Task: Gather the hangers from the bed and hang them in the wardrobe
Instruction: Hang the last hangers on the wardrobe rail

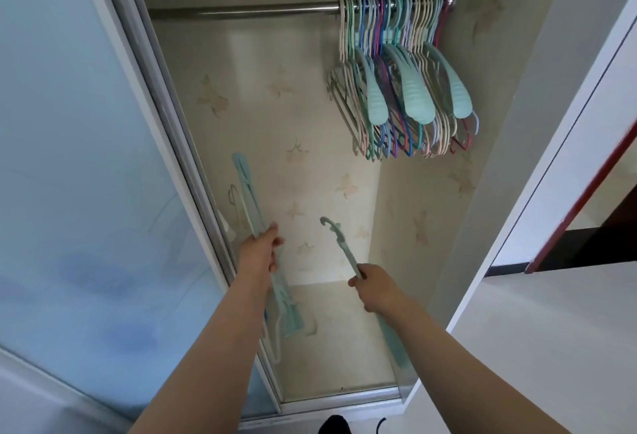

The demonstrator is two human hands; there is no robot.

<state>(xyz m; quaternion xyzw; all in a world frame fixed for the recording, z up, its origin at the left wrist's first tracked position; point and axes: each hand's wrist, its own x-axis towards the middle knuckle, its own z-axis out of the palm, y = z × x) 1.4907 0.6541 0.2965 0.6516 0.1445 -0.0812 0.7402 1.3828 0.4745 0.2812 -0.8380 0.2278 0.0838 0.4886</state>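
Note:
I stand facing the open wardrobe (431,220). My left hand (259,251) grips a small bunch of pale teal hangers (249,192), seen edge-on, reaching above and below the fist by the door frame. My right hand (374,283) holds a single teal hanger (339,244), its hook pointing up and left inside the wardrobe. Across the top runs a metal rail (241,12). Several coloured hangers (403,82) hang bunched at its right end. The bed is out of view.
A frosted sliding door (79,165) covers the left side, its metal frame (179,144) right beside my left hand. A white wall panel (537,144) bounds the right side. The wardrobe floor (344,347) lies below my hands.

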